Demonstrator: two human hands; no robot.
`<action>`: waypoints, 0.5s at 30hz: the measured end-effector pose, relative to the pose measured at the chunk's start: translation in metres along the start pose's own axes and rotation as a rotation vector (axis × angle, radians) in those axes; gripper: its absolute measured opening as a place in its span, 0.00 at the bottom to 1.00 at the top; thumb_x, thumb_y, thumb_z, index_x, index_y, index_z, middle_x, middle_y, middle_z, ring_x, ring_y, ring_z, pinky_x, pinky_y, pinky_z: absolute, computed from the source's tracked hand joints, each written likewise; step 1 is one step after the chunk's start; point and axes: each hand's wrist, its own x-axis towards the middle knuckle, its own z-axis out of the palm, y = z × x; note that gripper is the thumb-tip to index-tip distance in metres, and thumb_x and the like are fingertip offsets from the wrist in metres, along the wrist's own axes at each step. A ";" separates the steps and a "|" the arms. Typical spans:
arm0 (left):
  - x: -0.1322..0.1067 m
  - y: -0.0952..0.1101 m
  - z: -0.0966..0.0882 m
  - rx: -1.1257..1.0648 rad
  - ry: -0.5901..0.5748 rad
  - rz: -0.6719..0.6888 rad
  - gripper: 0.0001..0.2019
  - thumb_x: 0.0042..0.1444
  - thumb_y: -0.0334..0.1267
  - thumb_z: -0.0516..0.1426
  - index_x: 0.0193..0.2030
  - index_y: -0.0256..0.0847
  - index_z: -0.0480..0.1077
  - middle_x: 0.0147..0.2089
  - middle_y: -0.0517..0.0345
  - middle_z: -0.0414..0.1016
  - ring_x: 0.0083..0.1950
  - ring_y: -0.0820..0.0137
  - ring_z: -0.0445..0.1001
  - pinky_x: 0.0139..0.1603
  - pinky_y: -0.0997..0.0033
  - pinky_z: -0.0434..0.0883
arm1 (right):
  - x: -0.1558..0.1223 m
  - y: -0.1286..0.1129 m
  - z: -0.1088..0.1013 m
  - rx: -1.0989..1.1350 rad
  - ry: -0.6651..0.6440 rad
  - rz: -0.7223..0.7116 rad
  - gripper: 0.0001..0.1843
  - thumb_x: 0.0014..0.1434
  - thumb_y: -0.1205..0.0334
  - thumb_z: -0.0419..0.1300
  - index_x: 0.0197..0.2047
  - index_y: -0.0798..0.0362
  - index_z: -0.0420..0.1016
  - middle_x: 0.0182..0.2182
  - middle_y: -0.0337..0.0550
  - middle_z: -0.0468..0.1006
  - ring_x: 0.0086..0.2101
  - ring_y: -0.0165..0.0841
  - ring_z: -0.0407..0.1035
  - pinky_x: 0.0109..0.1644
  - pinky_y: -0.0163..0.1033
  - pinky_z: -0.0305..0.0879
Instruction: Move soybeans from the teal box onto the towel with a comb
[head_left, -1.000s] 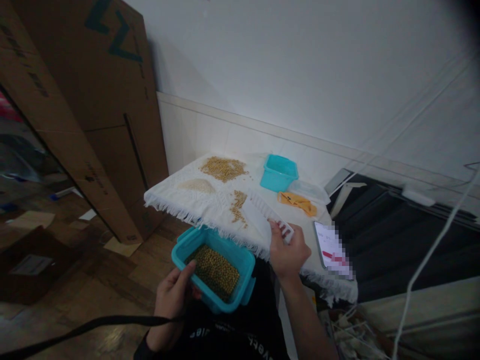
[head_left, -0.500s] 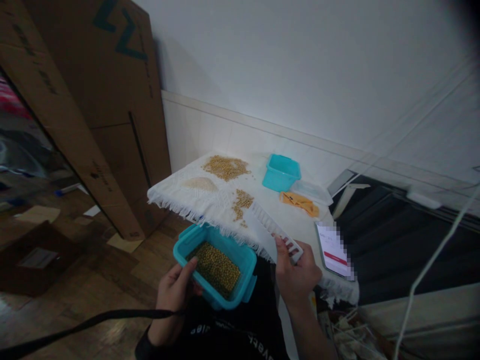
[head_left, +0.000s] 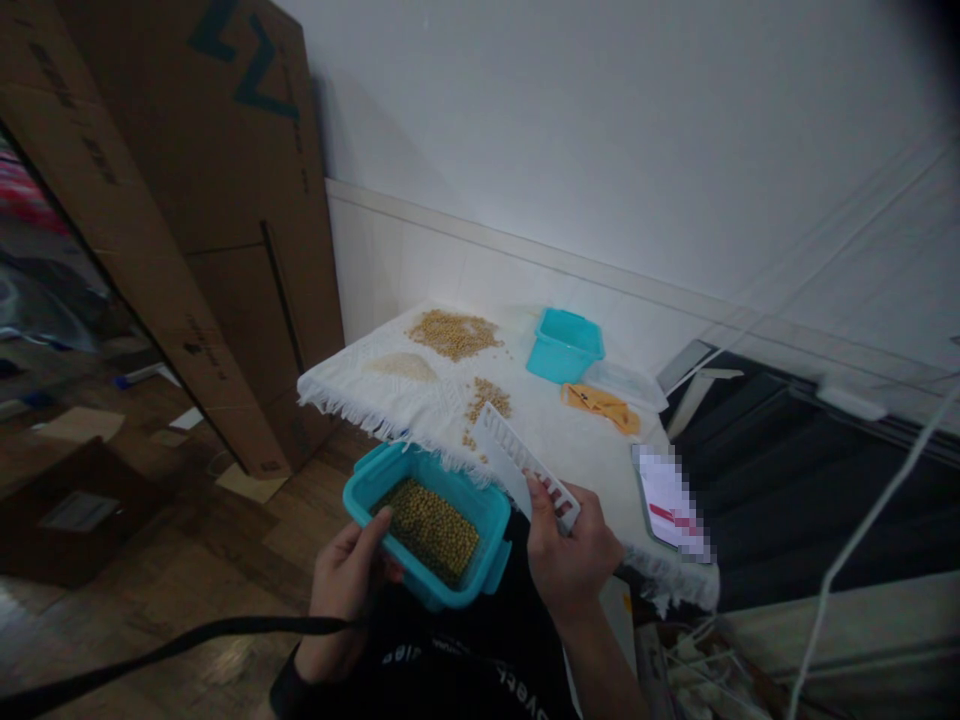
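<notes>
My left hand is closed on the near left rim of a teal plastic bin, thumb over the edge. Yellowish soybeans mixed with smaller green beans lie inside. The bin is held just below the fringed edge of a white tablecloth. In my right hand is a white plastic scraper-like piece with a row of slots, gripped at its near end. Its far end reaches the small patch of soybeans on the cloth. My right fingers are partly hidden behind it.
Farther back on the cloth are a larger soybean pile and a pale fine-grain pile. A second teal bin, a clear lid, an orange cloth and a phone lie rightward. A tall cardboard box stands left.
My right hand has moved left with the white slotted piece, bringing its far end over the small soybean patch. My left hand and the bin have barely shifted.
</notes>
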 end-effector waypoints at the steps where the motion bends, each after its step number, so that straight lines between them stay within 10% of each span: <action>1: 0.000 0.001 0.000 0.001 0.004 0.002 0.21 0.41 0.53 0.68 0.18 0.40 0.67 0.12 0.65 0.66 0.14 0.75 0.64 0.16 0.76 0.62 | -0.001 -0.001 -0.001 -0.013 0.011 -0.003 0.25 0.61 0.39 0.57 0.33 0.54 0.77 0.22 0.46 0.80 0.22 0.35 0.74 0.26 0.34 0.65; 15: 0.002 0.001 -0.001 -0.015 -0.017 0.042 0.19 0.43 0.51 0.68 0.19 0.41 0.67 0.13 0.66 0.67 0.15 0.74 0.66 0.18 0.76 0.64 | -0.009 -0.021 0.005 0.031 0.033 -0.075 0.21 0.64 0.45 0.57 0.33 0.55 0.77 0.22 0.44 0.80 0.22 0.35 0.75 0.26 0.34 0.66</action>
